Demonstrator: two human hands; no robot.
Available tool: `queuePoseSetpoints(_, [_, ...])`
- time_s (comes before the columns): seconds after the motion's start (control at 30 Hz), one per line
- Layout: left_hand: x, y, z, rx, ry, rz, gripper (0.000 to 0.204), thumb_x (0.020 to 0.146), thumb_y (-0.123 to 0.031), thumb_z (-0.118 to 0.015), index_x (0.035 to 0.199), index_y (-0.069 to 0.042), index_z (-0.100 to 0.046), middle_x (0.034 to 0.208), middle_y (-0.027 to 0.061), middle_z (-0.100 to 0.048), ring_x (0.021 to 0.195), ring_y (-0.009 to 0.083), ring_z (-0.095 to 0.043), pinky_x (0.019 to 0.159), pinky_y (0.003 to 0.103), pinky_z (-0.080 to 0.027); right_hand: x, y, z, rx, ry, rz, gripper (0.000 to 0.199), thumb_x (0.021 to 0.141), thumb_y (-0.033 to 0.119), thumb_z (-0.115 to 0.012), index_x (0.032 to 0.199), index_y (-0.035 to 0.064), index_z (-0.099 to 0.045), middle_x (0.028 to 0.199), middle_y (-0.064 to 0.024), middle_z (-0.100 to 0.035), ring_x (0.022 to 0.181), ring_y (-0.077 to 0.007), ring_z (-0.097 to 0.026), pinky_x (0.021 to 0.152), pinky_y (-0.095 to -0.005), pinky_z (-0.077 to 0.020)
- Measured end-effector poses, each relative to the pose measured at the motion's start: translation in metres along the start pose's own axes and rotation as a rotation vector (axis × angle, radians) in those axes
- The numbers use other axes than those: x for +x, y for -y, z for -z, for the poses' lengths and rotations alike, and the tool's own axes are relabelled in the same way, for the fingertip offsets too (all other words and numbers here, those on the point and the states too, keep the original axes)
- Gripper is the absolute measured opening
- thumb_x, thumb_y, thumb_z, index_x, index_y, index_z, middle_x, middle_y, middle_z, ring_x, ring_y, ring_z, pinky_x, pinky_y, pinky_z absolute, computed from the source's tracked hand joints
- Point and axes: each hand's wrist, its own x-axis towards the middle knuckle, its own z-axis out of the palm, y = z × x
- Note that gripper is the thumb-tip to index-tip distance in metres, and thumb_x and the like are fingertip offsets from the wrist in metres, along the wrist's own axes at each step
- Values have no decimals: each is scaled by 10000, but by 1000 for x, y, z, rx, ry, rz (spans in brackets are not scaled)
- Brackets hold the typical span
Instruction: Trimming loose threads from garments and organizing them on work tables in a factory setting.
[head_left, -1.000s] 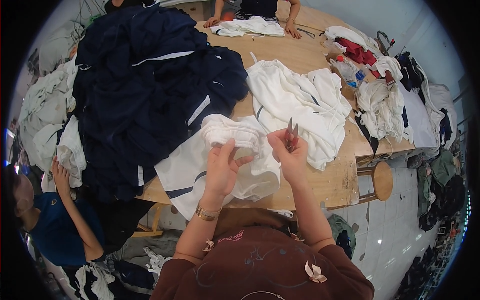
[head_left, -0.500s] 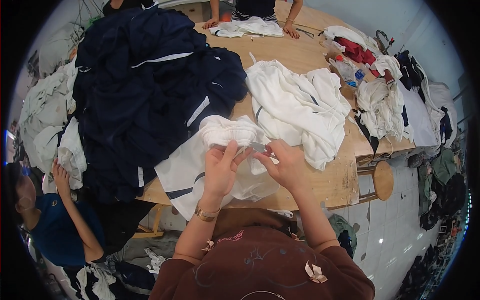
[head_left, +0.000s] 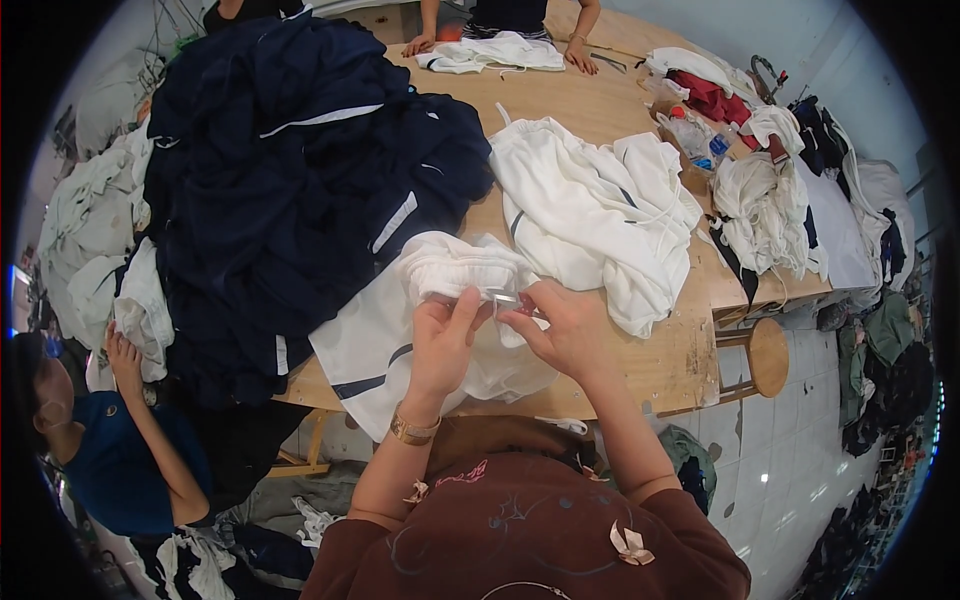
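Observation:
A white garment (head_left: 452, 262) with a gathered, elastic-looking waistband and a dark stripe lies bunched at the table's near edge. My left hand (head_left: 443, 340) is closed on the waistband, thumb and fingers pinching its near edge. In my right hand (head_left: 562, 328) are small metal thread snips (head_left: 505, 297), their blades pointing left at the cloth by my left fingertips. My right fingers cover most of the handle. Whether the blades touch a thread is too small to tell.
A large heap of navy garments (head_left: 300, 180) rises on the left of the wooden table (head_left: 650, 375). White garments (head_left: 600, 215) lie beyond my hands. A co-worker's hand (head_left: 125, 365) touches cloth at left; another person stands across the table. A stool (head_left: 768, 358) is at right.
The snips have moved slightly left, and their blades now show more plainly by my left fingertips. My right hand has shifted a little left with them. The left hand keeps its hold.

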Motion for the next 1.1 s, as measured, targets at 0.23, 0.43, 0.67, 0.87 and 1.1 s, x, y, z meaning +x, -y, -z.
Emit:
queuePoseSetpoints(0.23, [0,-2,-4,-55,-23,17,263,923,-91,-475,1162,16,-498,1127,113,-571,1013,189,-574,890,330,-472,1,2,-1,167,-34,-192,289,750,252,-711,781,17,-545,635,-85,-567,522,-208,-556,481,-295,-418])
queuePoseSetpoints(0.43, [-1,-4,-4,-31,-56,-4,271,882,-28,-508,1146,35,-498,1104,137,-579,979,201,-593,876,327,-483,3,3,-5,65,-83,-127,340,770,351,-678,789,36,-548,645,-60,-570,501,-214,-543,456,-300,-405])
queuePoseSetpoints(0.67, [-1,-5,-5,-79,-84,-21,253,887,-32,-499,1128,40,-504,1097,136,-581,978,199,-591,872,318,-481,2,5,-7,83,-99,-127,301,783,300,-685,785,32,-548,608,-23,-537,476,-166,-508,446,-275,-380])
queuePoseSetpoints(0.87, [-2,7,-11,-2,-194,-77,235,879,-57,-547,1093,40,-538,1071,101,-587,960,146,-566,849,286,-458,4,15,-5,758,-81,-518,133,805,118,-653,795,0,-592,554,97,-388,504,10,-300,446,-175,-221])
queuePoseSetpoints(1.1, [-8,21,-10,441,-234,-311,201,860,-26,-579,1049,44,-585,998,70,-612,886,89,-551,783,225,-443,3,19,-15,797,-79,-655,132,804,96,-648,880,-12,-649,621,82,-507,549,15,-372,476,-159,-257])
